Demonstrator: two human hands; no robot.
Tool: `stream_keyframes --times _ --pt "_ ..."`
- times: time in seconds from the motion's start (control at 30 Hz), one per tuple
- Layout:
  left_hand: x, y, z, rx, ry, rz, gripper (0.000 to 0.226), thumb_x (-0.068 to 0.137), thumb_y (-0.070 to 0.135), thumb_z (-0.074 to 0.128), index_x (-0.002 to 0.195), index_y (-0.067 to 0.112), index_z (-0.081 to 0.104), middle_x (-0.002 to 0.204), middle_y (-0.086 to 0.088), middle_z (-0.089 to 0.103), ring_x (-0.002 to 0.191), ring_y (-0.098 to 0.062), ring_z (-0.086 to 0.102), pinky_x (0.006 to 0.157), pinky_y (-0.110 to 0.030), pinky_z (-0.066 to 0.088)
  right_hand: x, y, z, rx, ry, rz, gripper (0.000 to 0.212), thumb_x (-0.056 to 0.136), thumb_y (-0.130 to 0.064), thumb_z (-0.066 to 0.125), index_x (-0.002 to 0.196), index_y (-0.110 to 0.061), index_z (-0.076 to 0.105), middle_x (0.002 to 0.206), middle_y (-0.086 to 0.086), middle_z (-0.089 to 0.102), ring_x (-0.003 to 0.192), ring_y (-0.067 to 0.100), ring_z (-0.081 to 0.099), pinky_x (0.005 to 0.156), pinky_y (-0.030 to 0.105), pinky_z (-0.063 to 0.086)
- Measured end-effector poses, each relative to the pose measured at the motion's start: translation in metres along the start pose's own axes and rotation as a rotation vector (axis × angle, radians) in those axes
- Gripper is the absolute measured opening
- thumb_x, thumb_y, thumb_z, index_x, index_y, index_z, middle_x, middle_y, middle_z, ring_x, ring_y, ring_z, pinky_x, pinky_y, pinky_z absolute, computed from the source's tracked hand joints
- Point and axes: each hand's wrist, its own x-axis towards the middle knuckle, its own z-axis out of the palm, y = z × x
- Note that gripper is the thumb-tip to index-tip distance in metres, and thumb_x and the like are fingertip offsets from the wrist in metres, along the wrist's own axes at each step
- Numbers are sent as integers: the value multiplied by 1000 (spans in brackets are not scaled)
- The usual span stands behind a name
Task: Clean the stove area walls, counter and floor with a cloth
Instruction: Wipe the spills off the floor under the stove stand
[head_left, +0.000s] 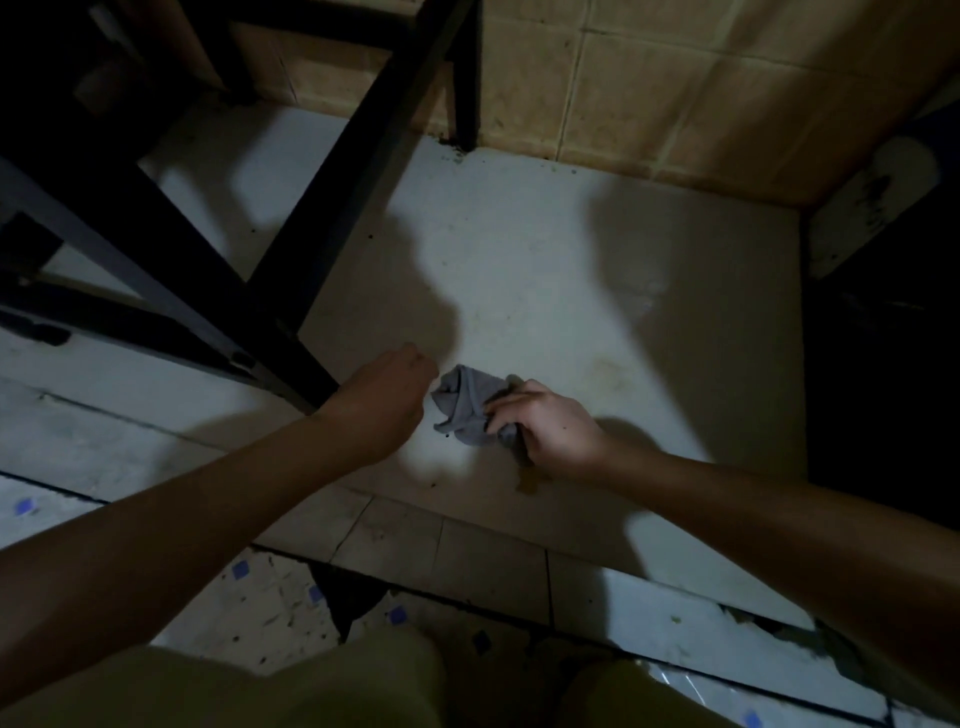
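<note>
A crumpled grey cloth (467, 405) lies on the pale floor slab (571, 270) near its front edge. My right hand (550, 428) grips the cloth's right side, fingers curled over it. My left hand (387, 397) hovers just left of the cloth with its fingers curled, and I see nothing in it. A brown stain (527, 483) marks the slab just below my right hand. The tan tiled wall (675, 88) rises behind the slab.
Black metal legs of a stand (291, 249) cross the left side, one foot close to my left wrist. A dark object with a grimy white panel (872, 208) borders the right. Cracked, blue-speckled floor tiles (270, 608) lie below the slab's step. My knees fill the bottom.
</note>
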Motion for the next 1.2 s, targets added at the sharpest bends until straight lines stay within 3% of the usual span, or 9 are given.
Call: stream_keyframes --times 0.17,0.37,0.53,0.63,0.77,0.87,0.97,1.2 --pt "14 8 8 -26 -4 60 35 93 7 46 129 7 46 127 -13 45 110 -27 46 91 -33 37 -25 4 2 -20 -68 55 41 79 0 56 106 -28 69 127 -9 60 116 14 48 82 21 37" --pt "29 25 13 -50 11 103 39 93 7 49 131 6 47 127 -15 47 110 -28 48 91 -33 38 -49 13 -10 59 -111 173 51 73 7 52 107 -28 68 125 -3 62 111 17 49 83 22 36" --pt "33 41 10 2 34 206 33 93 11 46 126 4 50 121 -15 50 104 -28 52 91 -40 45 -80 8 -6 211 41 341 48 76 11 50 106 -20 70 118 5 65 110 23 57 91 31 47" --pt "34 48 6 4 51 256 31 94 12 46 124 4 50 121 -14 50 104 -28 53 90 -44 46 -92 -5 9 246 177 405 41 81 7 52 111 -14 69 120 9 63 112 25 54 95 21 37" --pt "34 49 3 2 69 280 30 94 12 47 122 3 52 119 -15 51 102 -29 54 87 -45 46 -93 -12 21 215 202 389 48 74 -3 72 120 -12 63 131 8 57 119 27 49 100 26 34" --pt "33 42 6 -20 70 241 29 94 10 48 121 3 53 118 -15 52 99 -29 55 86 -45 47 -90 -15 27 228 226 329 58 61 0 81 116 -5 65 125 17 59 114 34 54 99 33 37" --pt "33 33 9 -52 50 177 31 93 9 50 123 4 52 120 -15 51 100 -29 53 87 -44 47 -81 -15 35 176 227 291 63 53 1 84 113 -3 67 119 19 63 105 38 58 94 35 42" --pt "20 9 11 -70 71 121 34 89 3 53 124 1 54 119 -21 52 100 -34 51 85 -41 42 -57 -17 41 189 202 305 66 59 -5 85 121 -5 62 126 16 59 112 34 52 99 37 40"
